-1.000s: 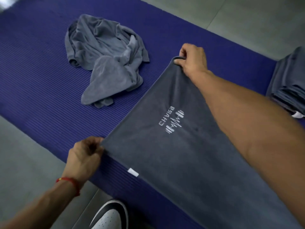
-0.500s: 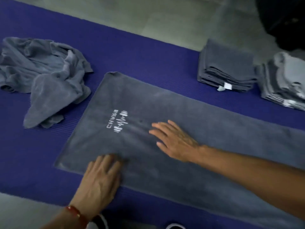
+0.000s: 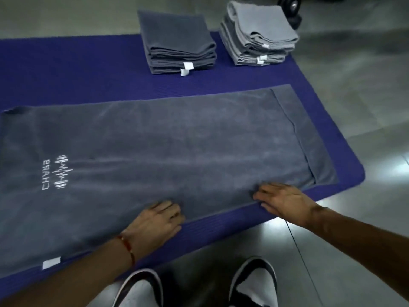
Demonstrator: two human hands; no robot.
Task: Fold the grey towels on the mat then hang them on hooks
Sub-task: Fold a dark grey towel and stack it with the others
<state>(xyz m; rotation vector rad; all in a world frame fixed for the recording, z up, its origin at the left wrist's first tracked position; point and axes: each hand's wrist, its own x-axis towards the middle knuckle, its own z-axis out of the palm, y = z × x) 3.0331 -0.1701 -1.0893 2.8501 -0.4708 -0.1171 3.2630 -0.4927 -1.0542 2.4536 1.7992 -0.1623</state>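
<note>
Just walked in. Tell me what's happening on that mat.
A person is laying out a grey towel flat on the purple mat, ready to fold it. The left hand and right hand both rest flat on its near edge, fingers straight. Behind it sit two stacks of folded towels, a darker one and a lighter one. No hooks are in view.
</note>
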